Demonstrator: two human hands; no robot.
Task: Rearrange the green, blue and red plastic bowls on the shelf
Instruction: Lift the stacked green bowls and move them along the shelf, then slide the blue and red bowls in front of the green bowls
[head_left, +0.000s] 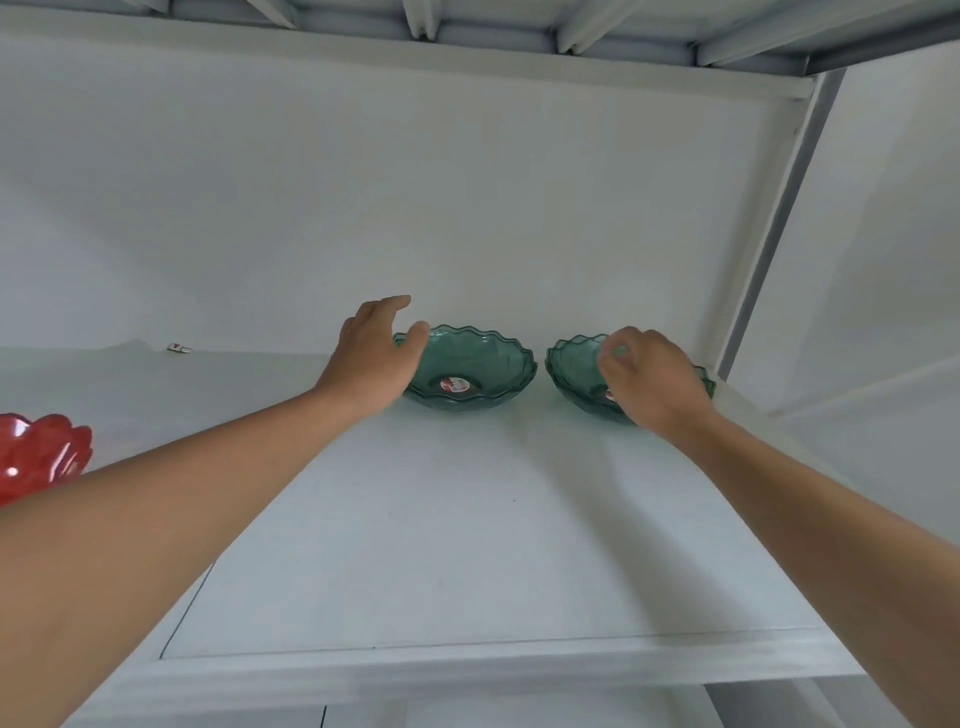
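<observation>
Two green scalloped plastic bowls stand at the back of the white shelf (441, 545). The left green bowl (478, 369) looks like a small stack and has a red sticker inside. My left hand (376, 353) is at its left rim, thumb over the edge and fingers apart. The right green bowl (574, 364) is partly hidden by my right hand (652, 376), whose fingers pinch its rim. A red bowl (36, 454) shows at the left edge. No blue bowl is in view.
The back wall rises right behind the bowls. A grey upright post (779, 218) and a side panel close the shelf at the right. A small scrap (179, 347) lies far left at the back. Another shelf spans overhead.
</observation>
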